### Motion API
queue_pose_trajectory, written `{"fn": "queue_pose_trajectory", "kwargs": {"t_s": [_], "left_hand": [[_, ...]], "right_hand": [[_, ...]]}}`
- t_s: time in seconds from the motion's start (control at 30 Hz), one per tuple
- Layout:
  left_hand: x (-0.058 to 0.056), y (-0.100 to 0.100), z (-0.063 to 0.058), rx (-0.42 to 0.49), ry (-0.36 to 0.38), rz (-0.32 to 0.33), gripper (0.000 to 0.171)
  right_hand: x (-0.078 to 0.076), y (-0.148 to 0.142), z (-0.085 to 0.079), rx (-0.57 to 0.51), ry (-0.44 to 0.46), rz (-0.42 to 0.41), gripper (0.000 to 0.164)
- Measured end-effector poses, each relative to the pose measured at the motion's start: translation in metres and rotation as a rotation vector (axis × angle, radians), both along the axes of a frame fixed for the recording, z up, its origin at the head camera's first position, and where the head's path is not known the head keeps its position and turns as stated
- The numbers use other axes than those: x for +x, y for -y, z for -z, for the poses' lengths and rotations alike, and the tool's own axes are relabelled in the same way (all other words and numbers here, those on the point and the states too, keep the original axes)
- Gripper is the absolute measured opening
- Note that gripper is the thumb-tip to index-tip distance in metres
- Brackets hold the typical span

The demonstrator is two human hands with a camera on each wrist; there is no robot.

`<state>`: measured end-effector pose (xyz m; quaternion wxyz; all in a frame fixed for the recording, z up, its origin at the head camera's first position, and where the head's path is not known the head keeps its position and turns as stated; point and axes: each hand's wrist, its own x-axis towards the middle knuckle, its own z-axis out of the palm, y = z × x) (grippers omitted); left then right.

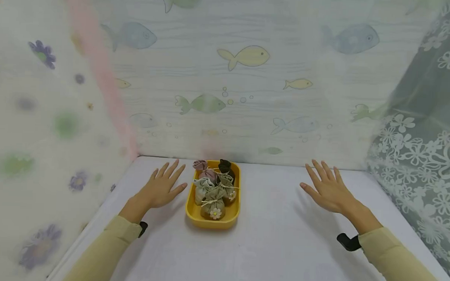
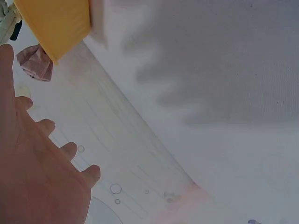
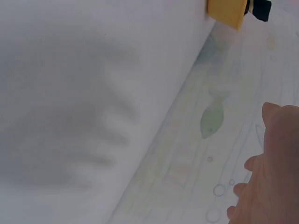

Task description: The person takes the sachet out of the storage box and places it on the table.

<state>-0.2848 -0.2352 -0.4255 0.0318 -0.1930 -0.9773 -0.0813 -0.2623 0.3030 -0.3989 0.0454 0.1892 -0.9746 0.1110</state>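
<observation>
A yellow tray point(image 1: 212, 224) on the white table holds several small drawstring pouches. Among them are a pink pouch point(image 1: 207, 174), a dark pouch point(image 1: 225, 168), a pale green-white pouch point(image 1: 202, 192) and olive ones; the front olive pouch point(image 1: 214, 196) bears a white flower. Just left of the tray, my left hand point(image 1: 159, 190) hovers palm down with fingers spread, holding nothing. My right hand point(image 1: 329, 193) is likewise spread in the air, well to the right of the tray. In the left wrist view the pink pouch point(image 2: 36, 63) pokes past the tray's rim.
The white table point(image 1: 270, 241) meets a fish-patterned curtain point(image 1: 248, 116) along its back edge. A flower-print curtain point(image 1: 42, 150) hangs on the left, and a grey sheet with white flowers point(image 1: 425, 155) on the right. Both hands cast shadows on the tabletop.
</observation>
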Motion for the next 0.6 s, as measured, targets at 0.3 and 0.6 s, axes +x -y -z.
{"fn": "queue_pose_trajectory", "kwargs": {"t_s": [0.3, 0.6], "left_hand": [[0.021, 0.001, 0.007, 0.103, 0.008, 0.022, 0.079], [0.032, -0.006, 0.005, 0.12, 0.045, 0.025, 0.084]], "right_hand": [[0.008, 0.017, 0.005, -0.062, -0.005, -0.038, 0.08], [0.011, 0.03, 0.008, -0.084, -0.024, -0.073, 0.08]]}}
